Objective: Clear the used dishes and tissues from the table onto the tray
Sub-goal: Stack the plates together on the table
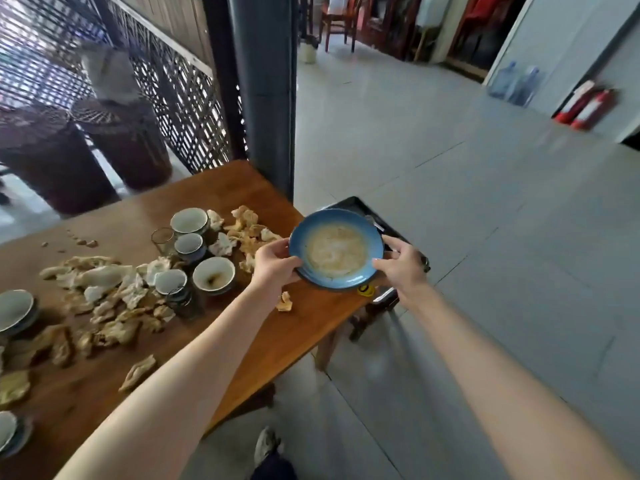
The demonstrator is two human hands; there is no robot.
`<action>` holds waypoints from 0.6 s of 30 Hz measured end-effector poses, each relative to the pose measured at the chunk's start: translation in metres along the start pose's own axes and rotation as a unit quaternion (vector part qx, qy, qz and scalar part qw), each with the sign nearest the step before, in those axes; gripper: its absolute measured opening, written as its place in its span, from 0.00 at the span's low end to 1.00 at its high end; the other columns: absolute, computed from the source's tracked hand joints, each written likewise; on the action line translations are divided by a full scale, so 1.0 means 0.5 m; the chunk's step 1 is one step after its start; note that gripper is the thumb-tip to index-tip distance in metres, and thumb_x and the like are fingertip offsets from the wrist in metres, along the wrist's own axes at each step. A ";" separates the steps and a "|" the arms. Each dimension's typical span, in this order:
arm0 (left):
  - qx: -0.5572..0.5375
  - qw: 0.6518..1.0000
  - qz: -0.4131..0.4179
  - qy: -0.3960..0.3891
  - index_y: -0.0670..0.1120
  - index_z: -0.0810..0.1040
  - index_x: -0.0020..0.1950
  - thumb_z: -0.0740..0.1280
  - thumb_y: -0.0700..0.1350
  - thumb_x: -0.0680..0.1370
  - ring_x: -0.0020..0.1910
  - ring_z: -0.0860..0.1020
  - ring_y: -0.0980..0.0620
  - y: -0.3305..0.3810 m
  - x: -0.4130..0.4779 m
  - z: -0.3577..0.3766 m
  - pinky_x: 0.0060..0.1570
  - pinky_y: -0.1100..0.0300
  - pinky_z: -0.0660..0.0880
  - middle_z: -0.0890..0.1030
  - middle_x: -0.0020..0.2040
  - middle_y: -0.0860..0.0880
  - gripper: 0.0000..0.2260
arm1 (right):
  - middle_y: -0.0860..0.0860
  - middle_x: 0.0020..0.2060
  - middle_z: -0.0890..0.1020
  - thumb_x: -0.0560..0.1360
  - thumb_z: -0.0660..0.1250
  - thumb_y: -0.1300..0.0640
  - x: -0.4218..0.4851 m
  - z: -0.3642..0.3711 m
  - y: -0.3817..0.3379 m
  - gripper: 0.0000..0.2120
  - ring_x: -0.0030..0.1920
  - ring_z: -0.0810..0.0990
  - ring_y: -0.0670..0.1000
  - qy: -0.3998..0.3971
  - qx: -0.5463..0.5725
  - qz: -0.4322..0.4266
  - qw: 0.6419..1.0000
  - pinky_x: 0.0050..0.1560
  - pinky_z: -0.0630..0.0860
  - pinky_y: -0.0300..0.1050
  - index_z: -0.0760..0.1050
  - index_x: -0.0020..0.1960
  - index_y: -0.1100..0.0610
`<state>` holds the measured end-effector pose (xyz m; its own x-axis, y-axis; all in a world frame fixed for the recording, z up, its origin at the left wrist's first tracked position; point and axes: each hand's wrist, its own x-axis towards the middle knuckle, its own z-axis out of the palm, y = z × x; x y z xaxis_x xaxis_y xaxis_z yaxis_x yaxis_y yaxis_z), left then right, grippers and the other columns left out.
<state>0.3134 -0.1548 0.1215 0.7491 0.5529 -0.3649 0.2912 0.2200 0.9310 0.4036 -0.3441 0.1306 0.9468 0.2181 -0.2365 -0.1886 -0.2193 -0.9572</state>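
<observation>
1. On the wooden worktop (294, 327) we saw crumpled tissues (104, 277) strewn around white cups (213, 273).
2. Our left hand (275, 265) gripped the blue plate (336, 249) by its left rim, thumb on top.
3. The plate, smeared with pale residue, was held in the air over the worktop's right end, above the black tray (353, 204).
4. Our right hand (401, 268) pinched the right rim.
</observation>
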 end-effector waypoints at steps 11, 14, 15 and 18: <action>0.027 0.997 -0.008 -0.066 0.40 0.75 0.65 0.68 0.29 0.72 0.50 0.81 0.44 0.013 0.169 0.188 0.42 0.52 0.82 0.81 0.54 0.43 0.22 | 0.61 0.62 0.76 0.71 0.65 0.75 0.181 -0.117 0.040 0.28 0.59 0.78 0.59 0.057 0.036 0.046 0.997 0.58 0.76 0.61 0.68 0.69 0.63; 0.051 0.995 0.013 -0.089 0.41 0.77 0.63 0.67 0.28 0.70 0.43 0.82 0.48 0.044 0.234 0.224 0.35 0.59 0.79 0.82 0.48 0.45 0.22 | 0.60 0.61 0.77 0.71 0.64 0.76 0.245 -0.125 0.039 0.28 0.58 0.79 0.59 0.069 0.058 0.069 0.993 0.55 0.78 0.60 0.67 0.70 0.63; 0.059 0.994 0.019 -0.093 0.41 0.78 0.63 0.67 0.28 0.69 0.43 0.82 0.49 0.053 0.258 0.233 0.35 0.59 0.79 0.82 0.48 0.45 0.22 | 0.60 0.61 0.77 0.71 0.64 0.76 0.267 -0.127 0.036 0.28 0.57 0.79 0.59 0.069 0.068 0.077 0.992 0.51 0.80 0.57 0.67 0.70 0.63; 0.074 0.993 0.018 -0.094 0.41 0.78 0.63 0.68 0.28 0.69 0.47 0.82 0.47 0.073 0.326 0.257 0.42 0.53 0.82 0.82 0.50 0.45 0.23 | 0.58 0.60 0.78 0.71 0.66 0.75 0.325 -0.122 0.024 0.29 0.54 0.80 0.59 0.078 0.085 0.086 0.990 0.39 0.83 0.49 0.67 0.70 0.61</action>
<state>0.5227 -0.1600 0.0967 0.8545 0.3951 -0.3374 0.3362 0.0745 0.9388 0.5712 -0.3690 0.0906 0.9228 0.0400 -0.3833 -0.3798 -0.0741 -0.9221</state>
